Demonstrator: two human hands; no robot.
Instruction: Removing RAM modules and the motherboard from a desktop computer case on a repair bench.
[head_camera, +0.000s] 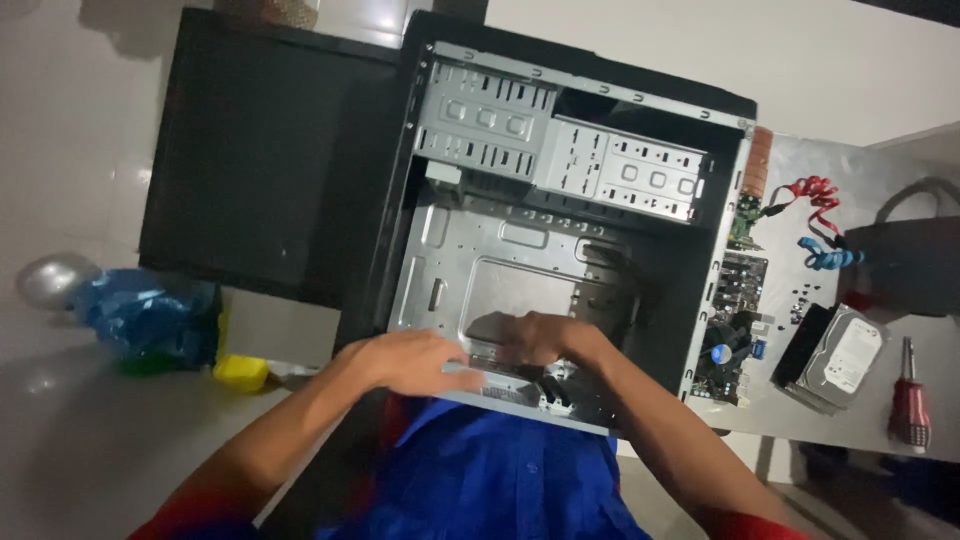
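Now, from the head camera, I look down into an open computer case (560, 250) that lies on its side, with the bare metal tray facing up to me. My left hand (415, 362) rests flat on the near edge of the case, the fingers together and stretched toward the right, pinching nothing. My right hand (545, 338) is just beside it, inside the case at the near rim, with the fingers curled down onto the metal; if they grip some small part I cannot tell, because it is dark there. The two hands are almost touching. At the far side of the case I see the grey drive cages (560, 150) with many slots. A black side panel (255, 150) lies to the left of the case. To the right, on the grey table (860, 170), there is a motherboard (738, 320) just beside the case wall, then a hard drive (838, 358), a red-handled screwdriver (910, 405), and red and blue cables (822, 225). On the floor at the left lie a blue bag (145, 315) and a yellow thing (240, 372)
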